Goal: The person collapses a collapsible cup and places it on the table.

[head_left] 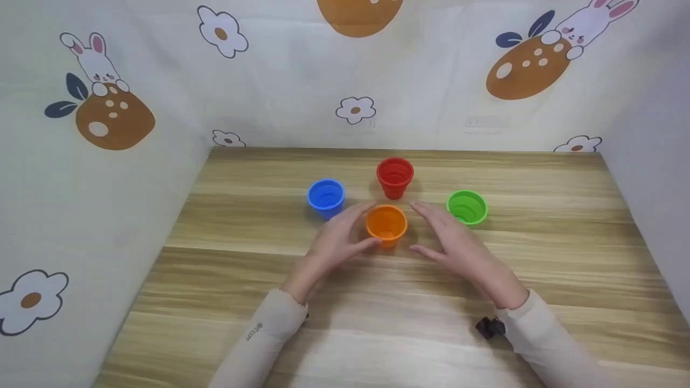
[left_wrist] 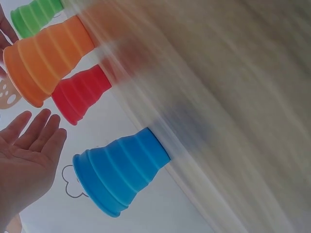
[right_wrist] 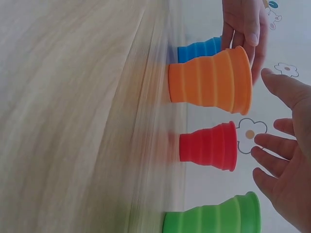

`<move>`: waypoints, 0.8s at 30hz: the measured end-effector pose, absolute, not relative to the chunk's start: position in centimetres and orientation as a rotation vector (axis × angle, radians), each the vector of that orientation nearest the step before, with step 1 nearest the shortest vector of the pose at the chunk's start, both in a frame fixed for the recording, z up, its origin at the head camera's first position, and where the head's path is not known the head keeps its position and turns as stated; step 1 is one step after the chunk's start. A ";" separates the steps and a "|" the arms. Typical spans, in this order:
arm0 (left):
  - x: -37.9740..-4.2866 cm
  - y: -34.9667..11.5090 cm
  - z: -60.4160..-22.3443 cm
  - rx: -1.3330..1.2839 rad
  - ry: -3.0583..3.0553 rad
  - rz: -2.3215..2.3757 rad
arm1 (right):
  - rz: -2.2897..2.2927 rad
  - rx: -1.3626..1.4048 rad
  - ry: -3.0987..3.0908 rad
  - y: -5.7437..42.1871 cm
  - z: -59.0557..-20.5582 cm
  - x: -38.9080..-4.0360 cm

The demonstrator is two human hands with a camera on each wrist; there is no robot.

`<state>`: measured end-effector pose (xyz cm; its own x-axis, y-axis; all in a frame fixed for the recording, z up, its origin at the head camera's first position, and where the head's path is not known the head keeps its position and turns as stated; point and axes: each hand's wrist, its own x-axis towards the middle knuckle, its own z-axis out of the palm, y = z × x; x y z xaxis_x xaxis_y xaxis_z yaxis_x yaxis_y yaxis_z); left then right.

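An orange cup (head_left: 386,223) with ridged sides stands upright, mouth up, on the wooden table between both hands. My left hand (head_left: 341,237) curves loosely along its left side, thumb near the front rim and fingers spread. On the other side my right hand (head_left: 458,240) is held apart from the cup, thumb and fingers spread towards it. Behind stands a red cup (head_left: 395,178). Beyond my left fingers is a blue cup (head_left: 326,198), and a green cup (head_left: 467,208) stands just past the right hand. In the right wrist view, the right hand (right_wrist: 289,150) holds nothing.
Pale walls printed with rabbits and flowers enclose the wooden table (head_left: 226,226) at the back and left, and a plain wall (head_left: 647,161) borders its right side. A small black device (head_left: 490,327) sits at the right wrist, under the sleeve.
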<state>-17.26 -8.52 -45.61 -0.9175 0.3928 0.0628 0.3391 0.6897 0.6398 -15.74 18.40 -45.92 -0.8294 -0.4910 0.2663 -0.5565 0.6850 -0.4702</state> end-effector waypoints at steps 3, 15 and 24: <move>-17.3 -8.4 -45.6 0.619 2.808 1.057 | 0.839 0.876 -2.766 18.1 -46.0 -15.7; -17.3 -8.2 -45.8 0.575 2.784 1.088 | 0.923 0.870 -2.782 17.0 -46.6 -15.8; -17.4 -8.3 -45.9 0.589 2.792 1.089 | 0.992 0.860 -2.779 16.5 -46.8 -15.7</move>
<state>-17.36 -8.26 -45.94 -0.9219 0.3831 0.0574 0.3208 0.6720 0.6674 -15.75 16.49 -46.77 -0.8415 -0.4832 0.2417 -0.5271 0.6356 -0.5641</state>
